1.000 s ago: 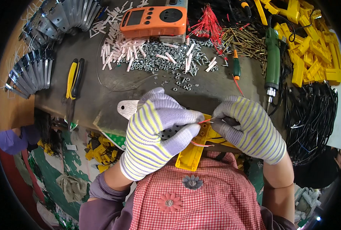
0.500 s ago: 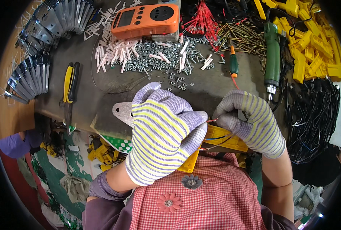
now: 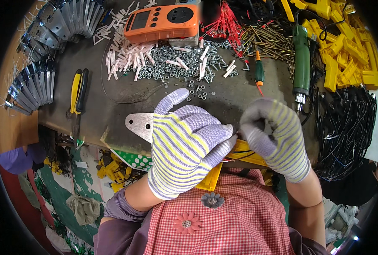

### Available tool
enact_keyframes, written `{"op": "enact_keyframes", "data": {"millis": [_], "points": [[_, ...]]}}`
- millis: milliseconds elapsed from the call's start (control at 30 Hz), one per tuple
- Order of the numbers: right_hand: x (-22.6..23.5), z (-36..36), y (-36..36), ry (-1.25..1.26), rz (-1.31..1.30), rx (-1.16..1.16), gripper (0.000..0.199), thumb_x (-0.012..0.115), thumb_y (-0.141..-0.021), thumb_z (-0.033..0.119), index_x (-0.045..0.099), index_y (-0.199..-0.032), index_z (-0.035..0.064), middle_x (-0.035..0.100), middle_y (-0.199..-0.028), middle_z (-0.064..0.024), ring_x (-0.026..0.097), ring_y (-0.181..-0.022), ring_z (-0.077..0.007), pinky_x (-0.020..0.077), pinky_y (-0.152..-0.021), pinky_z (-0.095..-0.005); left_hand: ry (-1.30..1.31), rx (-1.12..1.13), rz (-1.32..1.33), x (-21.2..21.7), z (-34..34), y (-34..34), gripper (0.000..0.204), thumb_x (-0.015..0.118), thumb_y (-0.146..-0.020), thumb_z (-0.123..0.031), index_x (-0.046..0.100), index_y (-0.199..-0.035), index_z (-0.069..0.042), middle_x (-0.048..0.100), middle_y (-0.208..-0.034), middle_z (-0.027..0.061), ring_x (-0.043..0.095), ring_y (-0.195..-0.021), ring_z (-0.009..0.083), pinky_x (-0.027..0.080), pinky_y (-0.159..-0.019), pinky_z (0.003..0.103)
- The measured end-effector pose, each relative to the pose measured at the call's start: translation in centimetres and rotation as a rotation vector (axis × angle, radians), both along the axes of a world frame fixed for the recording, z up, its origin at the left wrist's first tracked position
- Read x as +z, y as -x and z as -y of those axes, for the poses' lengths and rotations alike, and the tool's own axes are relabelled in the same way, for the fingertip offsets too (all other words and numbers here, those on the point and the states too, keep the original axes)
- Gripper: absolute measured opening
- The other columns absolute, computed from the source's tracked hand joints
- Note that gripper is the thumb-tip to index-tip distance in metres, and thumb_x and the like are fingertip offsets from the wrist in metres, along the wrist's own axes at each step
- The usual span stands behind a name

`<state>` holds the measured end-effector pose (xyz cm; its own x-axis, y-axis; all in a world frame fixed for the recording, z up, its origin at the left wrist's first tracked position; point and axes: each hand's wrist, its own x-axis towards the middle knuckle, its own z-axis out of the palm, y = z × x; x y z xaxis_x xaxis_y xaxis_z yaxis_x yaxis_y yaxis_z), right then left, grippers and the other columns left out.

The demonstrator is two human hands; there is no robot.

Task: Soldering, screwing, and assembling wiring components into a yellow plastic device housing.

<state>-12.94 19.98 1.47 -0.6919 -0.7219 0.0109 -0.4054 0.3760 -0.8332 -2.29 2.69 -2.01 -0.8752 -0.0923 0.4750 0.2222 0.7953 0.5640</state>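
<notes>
My left hand [image 3: 184,146] has moved right and now covers the yellow part [image 3: 248,151], fingers curled on it. The right hand [image 3: 274,136] has lifted a little, fingers pinched narrow on a thin wire [image 3: 235,158], so I judge the wiring goes on.

Bright even overhead light, soft shadows, sharp centre, fisheye bending at edges, black vignetted corners

I see my left hand [image 3: 186,146] has lifted and turned, so its gloved back now covers most of the yellow part [image 3: 244,151] that showed more openly before. My right hand [image 3: 274,136] has curled into a tighter fist near it. The thin red wire, plain between the fingers earlier, seems almost hidden now.
</notes>
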Motion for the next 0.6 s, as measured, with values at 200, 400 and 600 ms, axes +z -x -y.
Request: {"op": "enact_keyframes", "data": {"millis": [200,400,600], "points": [[-0.7,-0.9,-0.1,0.045,-0.247,0.283,0.009,0.071,-0.079,0.007,0.066,-0.086,0.002,0.06,-0.078,-0.0095,0.062,-0.069,-0.0235,0.05,-0.067,-0.0318,-0.101,-0.03,-0.019,-0.5,0.3,0.4,0.02,0.082,-0.071,-0.018,0.071,-0.088,-0.017,0.065,-0.083,-0.0007,0.064,-0.082,0.021,0.041,-0.101,0.049],[0.2,-1.2,-1.8,0.024,0.179,-0.112,0.01,0.074,-0.083,0.008,0.067,-0.089,0.0028,0.066,-0.081,-0.0129,0.066,-0.071,-0.0314,0.0523,-0.065,-0.0353,-0.085,0.007,0.025,-0.4,0.1,0.6,0.021,0.082,-0.071,-0.016,0.07,-0.088,-0.016,0.065,-0.082,-0.0008,0.064,-0.081,0.0211,0.041,-0.101,0.049],[-0.6,-0.4,-2.1,0.032,-0.021,-0.104,0.008,0.073,-0.082,0.008,0.067,-0.083,0.0022,0.066,-0.076,-0.0126,0.065,-0.066,-0.0306,0.0506,-0.059,-0.0372,-0.085,0.009,-0.008,-0.8,0.1,0.6,0.022,0.082,-0.07,-0.015,0.07,-0.089,-0.016,0.065,-0.082,-0.0003,0.064,-0.082,0.021,0.04,-0.102,0.049]]}}
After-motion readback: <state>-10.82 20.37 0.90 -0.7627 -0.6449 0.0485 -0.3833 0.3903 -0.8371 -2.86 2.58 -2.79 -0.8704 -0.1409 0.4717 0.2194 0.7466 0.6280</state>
